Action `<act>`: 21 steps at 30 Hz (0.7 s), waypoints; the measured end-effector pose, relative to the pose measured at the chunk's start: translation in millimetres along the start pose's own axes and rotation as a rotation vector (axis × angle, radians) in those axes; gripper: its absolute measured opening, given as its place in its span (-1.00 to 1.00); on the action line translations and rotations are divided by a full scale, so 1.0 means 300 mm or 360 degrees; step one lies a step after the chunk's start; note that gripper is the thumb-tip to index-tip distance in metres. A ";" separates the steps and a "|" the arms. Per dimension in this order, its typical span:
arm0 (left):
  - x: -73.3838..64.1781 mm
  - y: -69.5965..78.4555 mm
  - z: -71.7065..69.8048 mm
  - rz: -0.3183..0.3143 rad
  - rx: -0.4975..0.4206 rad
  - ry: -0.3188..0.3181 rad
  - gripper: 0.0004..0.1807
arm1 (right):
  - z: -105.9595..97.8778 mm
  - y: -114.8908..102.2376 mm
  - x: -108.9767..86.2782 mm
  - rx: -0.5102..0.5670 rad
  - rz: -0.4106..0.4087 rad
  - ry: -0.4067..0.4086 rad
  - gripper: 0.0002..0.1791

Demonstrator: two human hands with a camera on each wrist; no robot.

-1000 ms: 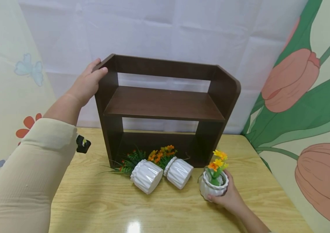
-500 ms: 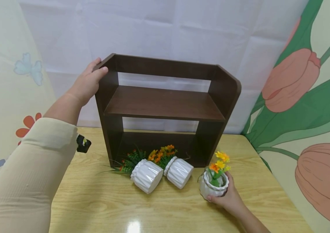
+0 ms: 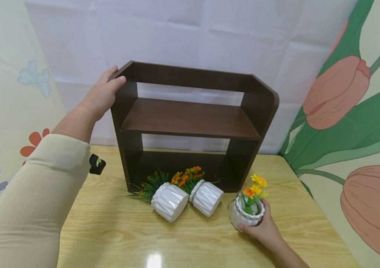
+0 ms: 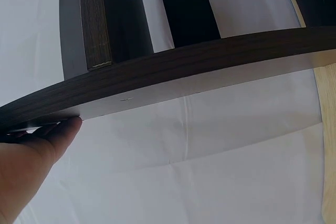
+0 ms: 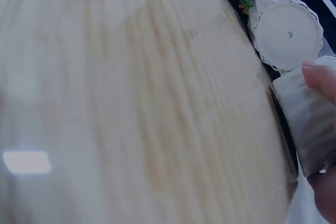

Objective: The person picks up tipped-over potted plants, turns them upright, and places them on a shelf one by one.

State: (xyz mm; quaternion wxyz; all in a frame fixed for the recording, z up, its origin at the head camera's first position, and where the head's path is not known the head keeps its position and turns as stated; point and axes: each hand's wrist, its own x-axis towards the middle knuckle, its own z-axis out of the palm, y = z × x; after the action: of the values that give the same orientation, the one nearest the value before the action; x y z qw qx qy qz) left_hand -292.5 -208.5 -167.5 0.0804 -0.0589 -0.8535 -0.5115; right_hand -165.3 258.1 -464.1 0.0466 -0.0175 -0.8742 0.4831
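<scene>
My left hand (image 3: 102,95) grips the upper left side of a dark brown two-tier shelf (image 3: 190,118), thumb on the inner face. In the left wrist view, fingers (image 4: 65,132) press against the side board. At the shelf's right front corner, my right hand (image 3: 265,229) holds a white ribbed flowerpot (image 3: 240,217) with yellow and orange artificial flowers (image 3: 255,188). This pot stands roughly upright; whether its base touches the table cannot be told. The right wrist view shows my thumb (image 5: 320,80) against the pot's side (image 5: 310,116).
Two more white flowerpots, one on the left (image 3: 169,202) and one in the middle (image 3: 206,197), lie tipped at the shelf's front, their plants toward its lower tier. A small black object (image 3: 96,164) shows beside my left sleeve. Behind the wooden table (image 3: 126,238) hangs a white cloth (image 3: 183,33).
The yellow and orange flowers in my right hand's pot have shifted slightly to the right. Both hands keep their holds, and the tipped pots stay put.
</scene>
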 end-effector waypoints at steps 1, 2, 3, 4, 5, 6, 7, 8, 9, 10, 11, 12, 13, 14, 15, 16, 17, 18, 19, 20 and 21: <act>0.001 0.000 0.000 0.0004 -0.0004 0.0000 -0.22 | 0.000 0.000 0.001 0.0013 0.0018 0.0000 0.35; 0.002 0.001 0.001 0.0007 -0.0004 0.0001 -0.22 | 0.000 0.000 0.002 0.0034 0.0031 -0.0002 0.35; 0.003 0.001 0.002 0.0008 -0.0003 0.0001 -0.22 | 0.000 0.000 0.002 0.0049 0.0042 -0.0001 0.36; 0.004 0.001 0.003 0.0009 -0.0003 0.0001 -0.22 | 0.000 0.000 0.002 0.0055 0.0050 0.0003 0.36; 0.004 0.001 0.003 0.0012 -0.0005 0.0002 -0.22 | 0.000 0.000 0.002 0.0061 0.0055 0.0008 0.36; 0.004 0.002 0.004 0.0011 -0.0006 0.0002 -0.22 | 0.000 0.000 0.002 0.0064 0.0057 0.0013 0.36; 0.004 0.002 0.005 0.0008 -0.0008 0.0003 -0.22 | 0.001 -0.001 0.002 0.0067 0.0061 0.0018 0.36; 0.004 0.003 0.007 0.0009 -0.0009 0.0003 -0.22 | 0.001 -0.001 0.001 0.0072 0.0062 0.0023 0.36; 0.004 0.003 0.008 0.0008 -0.0010 0.0001 -0.23 | 0.002 -0.002 0.000 0.0076 0.0063 0.0029 0.36; 0.003 0.004 0.008 0.0010 -0.0013 -0.0001 -0.23 | 0.002 -0.004 0.000 0.0084 0.0069 0.0033 0.36; 0.002 0.005 0.009 0.0014 -0.0014 -0.0001 -0.22 | 0.002 -0.007 -0.001 0.0097 0.0076 0.0035 0.36; 0.002 0.005 0.010 0.0016 -0.0016 -0.0001 -0.22 | 0.002 -0.010 -0.001 0.0103 0.0083 0.0039 0.36; 0.001 0.006 0.010 0.0018 -0.0015 -0.0001 -0.22 | 0.001 -0.015 -0.002 0.0110 0.0092 0.0042 0.36; 0.001 0.007 0.011 0.0022 -0.0013 0.0000 -0.22 | -0.001 -0.022 -0.002 0.0117 0.0100 0.0045 0.37; 0.001 0.008 0.011 0.0022 -0.0009 0.0001 -0.23 | -0.004 -0.030 -0.001 0.0121 0.0106 0.0050 0.37; 0.001 0.009 0.011 0.0022 -0.0006 0.0004 -0.23 | -0.007 -0.039 -0.001 0.0125 0.0106 0.0056 0.37; 0.001 0.009 0.011 0.0022 -0.0002 0.0004 -0.23 | -0.010 -0.049 0.000 0.0126 0.0101 0.0060 0.37; 0.001 0.008 0.011 0.0020 0.0004 0.0005 -0.23 | -0.014 -0.060 0.000 0.0120 0.0096 0.0064 0.37; 0.001 0.008 0.011 0.0017 0.0007 0.0003 -0.23 | -0.018 -0.072 0.001 0.0119 0.0089 0.0066 0.37; 0.001 0.006 0.011 0.0014 0.0009 0.0002 -0.23 | -0.022 -0.083 0.001 0.0117 0.0078 0.0072 0.36; 0.001 0.005 0.011 0.0008 0.0010 -0.0001 -0.23 | -0.026 -0.096 0.001 0.0111 0.0068 0.0076 0.36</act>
State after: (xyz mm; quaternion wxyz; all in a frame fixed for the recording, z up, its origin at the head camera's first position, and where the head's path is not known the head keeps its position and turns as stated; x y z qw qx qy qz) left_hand -292.8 -205.0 -167.7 0.0816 -0.0609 -0.8550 -0.5085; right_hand -164.6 249.3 -435.6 0.0577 -0.0462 -0.8548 0.5137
